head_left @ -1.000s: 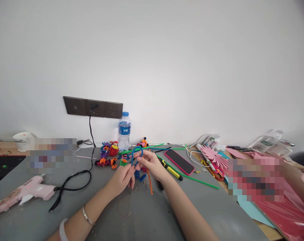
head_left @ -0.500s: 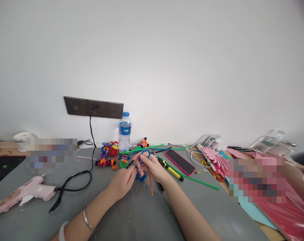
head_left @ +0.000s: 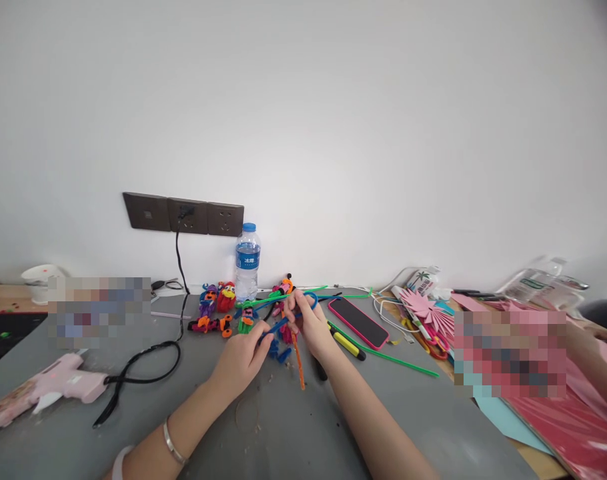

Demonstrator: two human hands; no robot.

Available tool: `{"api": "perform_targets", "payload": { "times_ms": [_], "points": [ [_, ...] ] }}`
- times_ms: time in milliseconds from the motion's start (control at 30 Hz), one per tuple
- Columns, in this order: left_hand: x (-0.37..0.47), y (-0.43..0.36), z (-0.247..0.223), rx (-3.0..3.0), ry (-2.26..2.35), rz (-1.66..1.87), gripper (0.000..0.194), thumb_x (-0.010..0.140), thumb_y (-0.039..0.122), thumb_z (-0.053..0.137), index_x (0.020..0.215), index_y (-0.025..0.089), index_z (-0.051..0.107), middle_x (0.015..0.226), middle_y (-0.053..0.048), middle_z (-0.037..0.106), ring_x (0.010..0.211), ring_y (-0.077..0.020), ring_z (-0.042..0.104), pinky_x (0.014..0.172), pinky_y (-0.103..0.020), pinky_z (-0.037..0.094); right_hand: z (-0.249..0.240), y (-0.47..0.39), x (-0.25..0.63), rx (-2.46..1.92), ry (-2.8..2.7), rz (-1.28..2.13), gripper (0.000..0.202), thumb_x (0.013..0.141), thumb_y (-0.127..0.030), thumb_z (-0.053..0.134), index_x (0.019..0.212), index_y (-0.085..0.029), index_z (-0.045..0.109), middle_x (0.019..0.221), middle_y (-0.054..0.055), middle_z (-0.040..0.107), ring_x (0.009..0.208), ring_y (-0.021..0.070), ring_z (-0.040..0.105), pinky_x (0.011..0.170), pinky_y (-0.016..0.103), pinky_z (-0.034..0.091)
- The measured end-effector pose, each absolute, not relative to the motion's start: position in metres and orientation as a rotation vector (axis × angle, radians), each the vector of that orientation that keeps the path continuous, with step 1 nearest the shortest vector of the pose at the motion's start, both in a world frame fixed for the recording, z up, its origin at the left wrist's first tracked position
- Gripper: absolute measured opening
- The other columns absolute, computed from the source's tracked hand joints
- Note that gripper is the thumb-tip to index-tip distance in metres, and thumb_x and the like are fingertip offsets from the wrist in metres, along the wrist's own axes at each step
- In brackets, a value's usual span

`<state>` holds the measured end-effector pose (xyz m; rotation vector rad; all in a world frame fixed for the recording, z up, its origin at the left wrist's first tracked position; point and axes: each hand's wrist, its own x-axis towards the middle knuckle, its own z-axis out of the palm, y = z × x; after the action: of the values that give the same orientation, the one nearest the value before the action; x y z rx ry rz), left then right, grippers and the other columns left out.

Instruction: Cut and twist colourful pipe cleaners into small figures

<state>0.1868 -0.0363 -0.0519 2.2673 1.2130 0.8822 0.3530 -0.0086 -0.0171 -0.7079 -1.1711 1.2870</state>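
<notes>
A blue pipe cleaner (head_left: 278, 326) is stretched between my two hands, with a loop at its right end. My left hand (head_left: 243, 353), wearing a bangle at the wrist, pinches its left part. Higher up, my right hand (head_left: 307, 327) grips it near the loop. An orange pipe cleaner (head_left: 298, 367) hangs down below my right hand; what it is fixed to is partly hidden by the fingers. Behind my hands lie small pipe-cleaner figures, among them a red one (head_left: 226, 297), a purple one (head_left: 208, 300) and a green one (head_left: 246, 319). Blue bits (head_left: 282, 355) lie beneath.
A water bottle (head_left: 248, 263) stands by the wall. Right of my hands lie a phone (head_left: 358, 323), a yellow-black cutter (head_left: 348, 344) and green pipe cleaners (head_left: 398, 360). At left is a pink glue gun (head_left: 68, 380) with its black cord (head_left: 148, 380). Another person's arm (head_left: 591, 357) reaches in at right.
My hands have moved apart, my right hand slightly up and to the right, so a straight length of blue pipe cleaner now shows between them. The view has shifted slightly.
</notes>
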Motion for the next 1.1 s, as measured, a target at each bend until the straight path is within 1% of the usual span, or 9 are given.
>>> {"api": "perform_targets", "payload": {
  "times_ms": [267, 467, 533, 633, 733, 800, 900, 1000, 1100],
  "points": [
    [0.1872, -0.0351, -0.0556, 2.304, 1.243, 0.855, 0.026, 0.099, 0.042, 0.030, 0.090, 0.024, 0.046, 0.049, 0.008, 0.038, 0.043, -0.0175, 0.050, 0.048, -0.025, 0.027, -0.0114, -0.0101, 0.3554, -0.713, -1.122, 1.226, 0.037, 0.087, -0.050, 0.058, 0.068, -0.018, 0.051, 0.050, -0.008, 0.043, 0.036, 0.0041, 0.032, 0.039, 0.019, 0.026],
    [0.1868, -0.0370, -0.0521, 2.403, 1.258, 0.788, 0.029, 0.100, 0.040, 0.027, 0.093, 0.023, 0.049, 0.051, 0.005, 0.049, 0.048, -0.0191, 0.058, 0.048, -0.025, 0.028, -0.0110, -0.0091, 0.3576, -0.744, -1.130, 1.214, 0.037, 0.086, -0.049, 0.058, 0.067, -0.018, 0.051, 0.049, -0.008, 0.043, 0.035, 0.0041, 0.032, 0.038, 0.020, 0.027],
    [0.1870, -0.0370, -0.0525, 2.457, 1.272, 0.778, 0.031, 0.100, 0.039, 0.026, 0.091, 0.023, 0.051, 0.052, 0.004, 0.054, 0.050, -0.0196, 0.061, 0.048, -0.025, 0.028, -0.0108, -0.0094, 0.3574, -0.765, -1.137, 1.204, 0.038, 0.086, -0.051, 0.058, 0.067, -0.018, 0.051, 0.049, -0.008, 0.043, 0.034, 0.0043, 0.031, 0.037, 0.021, 0.027],
    [0.1876, -0.0353, -0.0550, 2.533, 1.294, 0.759, 0.033, 0.100, 0.039, 0.026, 0.087, 0.022, 0.052, 0.056, 0.001, 0.060, 0.053, -0.0203, 0.064, 0.047, -0.026, 0.028, -0.0112, -0.0093, 0.3564, -0.810, -1.141, 1.191, 0.042, 0.085, -0.057, 0.056, 0.068, -0.019, 0.051, 0.047, -0.007, 0.044, 0.034, 0.0048, 0.031, 0.035, 0.021, 0.023],
    [0.1880, -0.0336, -0.0571, 2.570, 1.309, 0.736, 0.035, 0.101, 0.039, 0.025, 0.086, 0.021, 0.052, 0.055, 0.001, 0.060, 0.051, -0.0201, 0.063, 0.047, -0.026, 0.028, -0.0123, -0.0087, 0.3559, -0.835, -1.158, 1.185, 0.043, 0.086, -0.059, 0.052, 0.068, -0.019, 0.051, 0.044, -0.007, 0.046, 0.032, 0.0049, 0.030, 0.035, 0.020, 0.020],
    [0.1881, -0.0332, -0.0577, 2.590, 1.310, 0.731, 0.035, 0.101, 0.039, 0.026, 0.085, 0.021, 0.052, 0.055, 0.000, 0.060, 0.051, -0.0205, 0.063, 0.046, -0.026, 0.028, -0.0128, -0.0084, 0.3561, -0.839, -1.173, 1.195, 0.043, 0.087, -0.058, 0.052, 0.069, -0.019, 0.051, 0.045, -0.005, 0.050, 0.032, 0.0053, 0.030, 0.035, 0.020, 0.020],
    [0.1879, -0.0332, -0.0589, 2.603, 1.313, 0.754, 0.034, 0.100, 0.038, 0.027, 0.085, 0.021, 0.052, 0.058, -0.001, 0.062, 0.054, -0.0218, 0.065, 0.047, -0.026, 0.030, -0.0138, -0.0082, 0.3567, -0.836, -1.183, 1.201, 0.042, 0.086, -0.058, 0.052, 0.069, -0.019, 0.052, 0.046, -0.003, 0.052, 0.038, 0.0087, 0.039, 0.037, 0.020, 0.027],
    [0.1875, -0.0333, -0.0608, 2.582, 1.324, 0.807, 0.031, 0.100, 0.038, 0.030, 0.090, 0.021, 0.053, 0.061, 0.000, 0.064, 0.056, -0.0216, 0.066, 0.048, -0.025, 0.035, -0.0159, -0.0073, 0.3573, -0.813, -1.190, 1.184, 0.045, 0.086, -0.060, 0.052, 0.064, -0.021, 0.048, 0.045, -0.002, 0.052, 0.048, 0.0132, 0.050, 0.047, 0.023, 0.039],
    [0.1871, -0.0340, -0.0605, 2.520, 1.323, 0.891, 0.023, 0.099, 0.038, 0.035, 0.099, 0.022, 0.052, 0.064, 0.002, 0.064, 0.055, -0.0186, 0.065, 0.051, -0.024, 0.040, -0.0180, -0.0062, 0.3577, -0.807, -1.215, 1.168, 0.050, 0.086, -0.065, 0.048, 0.060, -0.022, 0.041, 0.045, -0.001, 0.054, 0.051, 0.0147, 0.053, 0.054, 0.026, 0.044]
  ]
}}
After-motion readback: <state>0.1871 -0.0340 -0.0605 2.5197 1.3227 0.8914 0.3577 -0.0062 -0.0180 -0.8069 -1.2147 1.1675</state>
